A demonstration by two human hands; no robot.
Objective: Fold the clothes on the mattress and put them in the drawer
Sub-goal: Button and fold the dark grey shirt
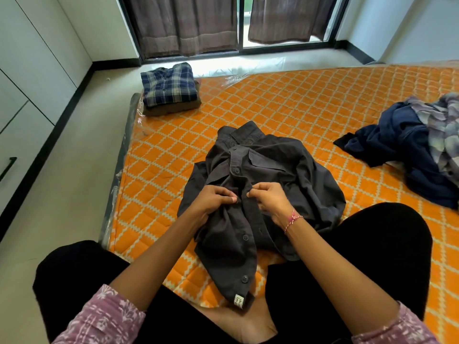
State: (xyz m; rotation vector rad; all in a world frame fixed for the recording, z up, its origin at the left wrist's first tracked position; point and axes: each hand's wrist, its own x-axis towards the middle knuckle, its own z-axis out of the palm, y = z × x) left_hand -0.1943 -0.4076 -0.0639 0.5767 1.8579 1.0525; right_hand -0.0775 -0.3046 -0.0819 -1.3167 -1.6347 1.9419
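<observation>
Both hands, left hand [218, 198] and right hand [269, 199], pinch the grey shirt [268, 170] placket mid-mattress [298, 100]; two folded clothes [169, 89] stacked at its corner, loose pile [417, 145] unfolded, drawer untouched.

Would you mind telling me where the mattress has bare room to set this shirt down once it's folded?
Bare mattress lies between the folded stack and the unfolded pile, beyond the grey shirt. A narrower strip runs left of the shirt. It's crowded near the knees, where both hands pinch the shirt.
</observation>
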